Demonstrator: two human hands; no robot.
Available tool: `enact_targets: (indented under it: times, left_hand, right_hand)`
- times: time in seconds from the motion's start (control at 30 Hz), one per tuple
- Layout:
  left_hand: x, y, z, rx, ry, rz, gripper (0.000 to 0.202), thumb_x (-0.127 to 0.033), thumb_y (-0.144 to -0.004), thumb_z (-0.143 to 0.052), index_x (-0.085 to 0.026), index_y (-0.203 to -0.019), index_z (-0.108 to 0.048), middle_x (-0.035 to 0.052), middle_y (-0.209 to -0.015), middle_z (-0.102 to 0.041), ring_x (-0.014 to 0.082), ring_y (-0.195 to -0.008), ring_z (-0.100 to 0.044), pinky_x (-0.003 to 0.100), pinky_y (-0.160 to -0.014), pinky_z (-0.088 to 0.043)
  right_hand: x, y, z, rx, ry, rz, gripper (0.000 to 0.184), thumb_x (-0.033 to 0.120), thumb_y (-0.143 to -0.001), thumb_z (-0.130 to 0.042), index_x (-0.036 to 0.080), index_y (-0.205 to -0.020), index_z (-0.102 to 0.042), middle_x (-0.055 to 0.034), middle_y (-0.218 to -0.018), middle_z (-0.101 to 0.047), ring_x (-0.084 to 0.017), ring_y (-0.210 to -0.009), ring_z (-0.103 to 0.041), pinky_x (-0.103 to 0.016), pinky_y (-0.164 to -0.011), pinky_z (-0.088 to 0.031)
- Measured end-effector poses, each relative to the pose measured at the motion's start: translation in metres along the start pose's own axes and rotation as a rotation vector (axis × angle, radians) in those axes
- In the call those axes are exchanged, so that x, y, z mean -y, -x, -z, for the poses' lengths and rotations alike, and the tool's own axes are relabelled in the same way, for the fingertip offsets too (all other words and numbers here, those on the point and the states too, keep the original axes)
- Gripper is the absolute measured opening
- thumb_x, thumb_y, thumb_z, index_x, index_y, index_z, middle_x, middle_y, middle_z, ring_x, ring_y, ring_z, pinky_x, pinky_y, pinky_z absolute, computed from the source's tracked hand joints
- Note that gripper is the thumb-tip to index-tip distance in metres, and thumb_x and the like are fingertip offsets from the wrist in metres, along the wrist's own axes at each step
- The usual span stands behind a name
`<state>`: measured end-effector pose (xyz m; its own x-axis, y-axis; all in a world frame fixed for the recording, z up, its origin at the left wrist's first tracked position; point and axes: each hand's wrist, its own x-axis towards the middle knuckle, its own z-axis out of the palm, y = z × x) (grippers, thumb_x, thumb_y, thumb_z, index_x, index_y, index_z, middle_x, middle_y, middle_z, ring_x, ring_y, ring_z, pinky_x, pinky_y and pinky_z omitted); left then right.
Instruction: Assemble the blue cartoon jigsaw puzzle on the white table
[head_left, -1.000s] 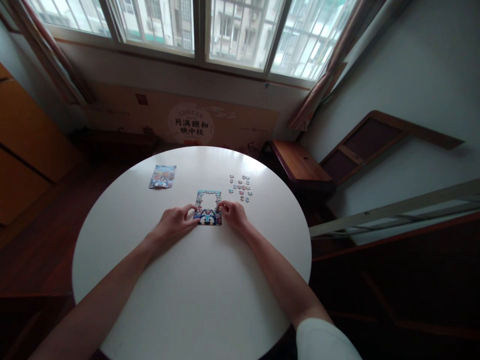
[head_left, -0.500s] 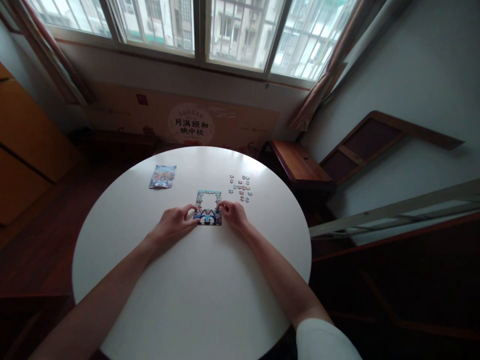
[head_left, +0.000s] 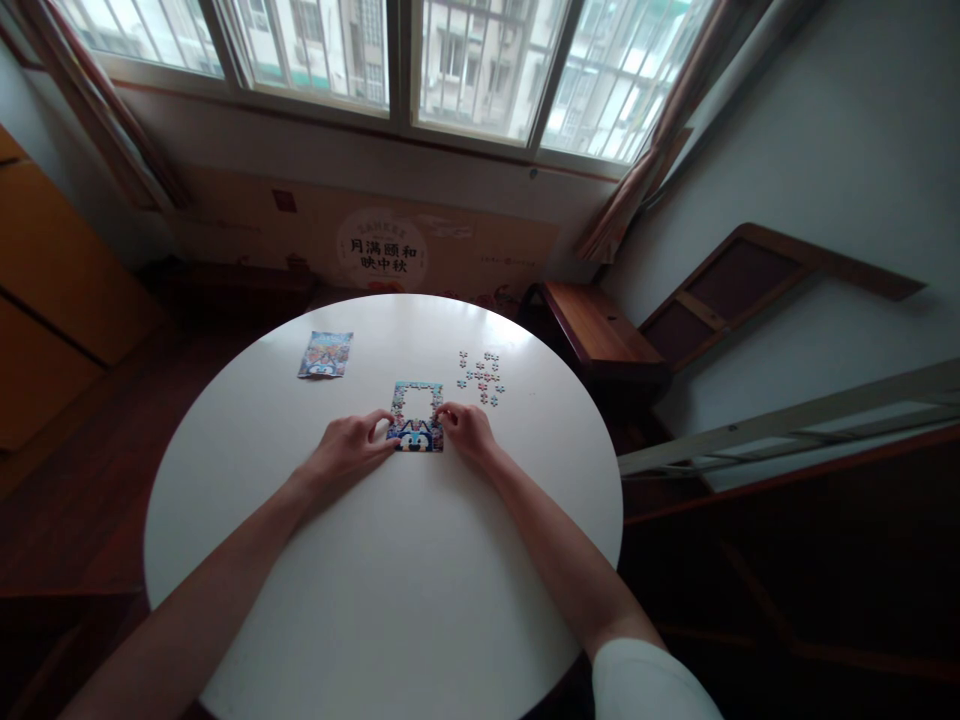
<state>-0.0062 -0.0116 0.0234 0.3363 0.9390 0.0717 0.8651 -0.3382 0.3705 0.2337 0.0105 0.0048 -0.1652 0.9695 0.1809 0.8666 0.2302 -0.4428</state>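
Note:
A small jigsaw puzzle (head_left: 415,432) lies near the middle of the round white table (head_left: 390,600); its border is joined and its centre is an open white gap. My left hand (head_left: 346,448) rests at the puzzle's left edge, fingers curled with the fingertips on the pieces. My right hand (head_left: 466,430) sits at the puzzle's right edge, fingers pinched against the border. Whether either hand holds a loose piece is too small to tell.
Several loose puzzle pieces (head_left: 481,376) are scattered on the table beyond my right hand. A printed picture card (head_left: 325,354) lies at the far left of the table. A wooden stool (head_left: 600,335) stands to the right, with windows and a cardboard panel behind.

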Motion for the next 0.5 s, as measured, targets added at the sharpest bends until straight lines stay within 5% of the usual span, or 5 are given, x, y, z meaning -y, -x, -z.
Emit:
enact_targets:
  times: [0.5]
  left_hand:
    - [0.0009,-0.0004,-0.0004,-0.001,0.008,-0.008,0.044,-0.060,-0.081,-0.053,-0.031,-0.113,-0.061,-0.0045,-0.062,-0.059,0.0152,-0.059,-0.058,0.023,-0.056,-0.030]
  right_hand:
    - [0.0008,0.0001,0.0009,0.018,0.001,-0.012,0.027,0.025,-0.086,-0.049,0.027,-0.097,-0.074,-0.0004,-0.085,-0.075,-0.016,-0.077,-0.066,-0.022,-0.072,-0.041]
